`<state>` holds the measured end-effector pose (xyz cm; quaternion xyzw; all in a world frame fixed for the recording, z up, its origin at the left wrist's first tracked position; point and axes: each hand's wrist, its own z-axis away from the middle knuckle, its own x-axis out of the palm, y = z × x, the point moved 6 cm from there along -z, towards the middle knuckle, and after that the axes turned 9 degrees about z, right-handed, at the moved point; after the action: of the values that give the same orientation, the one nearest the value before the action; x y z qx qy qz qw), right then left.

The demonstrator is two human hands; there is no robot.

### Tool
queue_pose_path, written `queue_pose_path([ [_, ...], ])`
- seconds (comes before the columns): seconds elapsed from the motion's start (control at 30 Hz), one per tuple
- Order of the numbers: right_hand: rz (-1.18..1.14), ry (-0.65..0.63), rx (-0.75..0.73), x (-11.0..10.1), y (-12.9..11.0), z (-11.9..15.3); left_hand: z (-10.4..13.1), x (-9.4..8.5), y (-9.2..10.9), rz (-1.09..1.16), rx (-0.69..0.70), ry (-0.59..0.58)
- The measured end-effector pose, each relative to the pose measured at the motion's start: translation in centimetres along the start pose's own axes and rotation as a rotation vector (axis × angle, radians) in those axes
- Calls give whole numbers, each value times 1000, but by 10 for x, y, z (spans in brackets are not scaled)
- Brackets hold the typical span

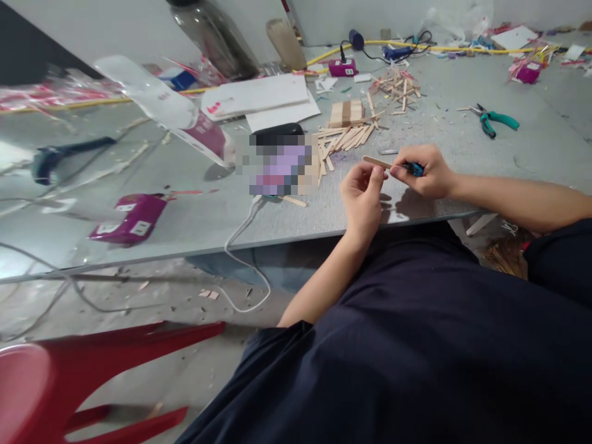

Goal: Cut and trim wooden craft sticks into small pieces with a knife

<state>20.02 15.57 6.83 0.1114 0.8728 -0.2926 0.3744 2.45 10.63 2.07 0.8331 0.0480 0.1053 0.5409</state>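
Between my two hands is a wooden craft stick [377,161], held over the table near its front edge. My left hand [363,194] pinches the stick between thumb and fingers. My right hand [425,171] is closed around a small tool with a blue and black handle [415,168], and its fingertips touch the stick's right end. Loose craft sticks [345,140] lie spread to the left of my hands, with a banded bundle of sticks [346,114] behind them. Green-handled pliers [497,119] rest open on the table beyond my right forearm.
A phone, partly pixelated [282,169], with a white cable lies left of the sticks. Farther left stand a clear bottle [171,111] and a purple power socket [132,217]. A glue gun [69,157] is at far left. A red chair [92,364] stands below the table edge [185,251].
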Motion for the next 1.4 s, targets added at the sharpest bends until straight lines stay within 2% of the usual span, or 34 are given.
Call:
queue_pose_path([
  [0.1,-13,-9,-99,2,-6,-1,2,-1,12,46,111,-18],
  [0.2,-7,-24,-191,4,-8,-5,3,0,14,125,118,-41],
  [0.33,-17,-53,-257,2,-7,-7,2,1,5,205,10,-11],
  [0.43,0,-49,-228,-6,-1,-6,-1,4,-4,264,-93,-10],
  [0.53,117,-21,-257,-15,5,0,-1,8,-9,305,-169,-82],
  [0.67,254,-27,-303,-17,13,8,5,13,-6,321,-239,-227],
  [0.77,280,-37,-276,-16,17,9,13,15,-6,268,-323,-305],
  [0.93,430,-99,-163,-11,20,9,11,15,-6,235,-297,-251],
  [1.07,597,-202,-47,-9,21,8,7,14,-4,181,-285,-234],
  [1.23,699,-365,84,-9,9,4,9,15,-1,102,-308,-260],
  [1.4,761,-422,212,-11,-1,3,10,16,-1,168,-310,-305],
])
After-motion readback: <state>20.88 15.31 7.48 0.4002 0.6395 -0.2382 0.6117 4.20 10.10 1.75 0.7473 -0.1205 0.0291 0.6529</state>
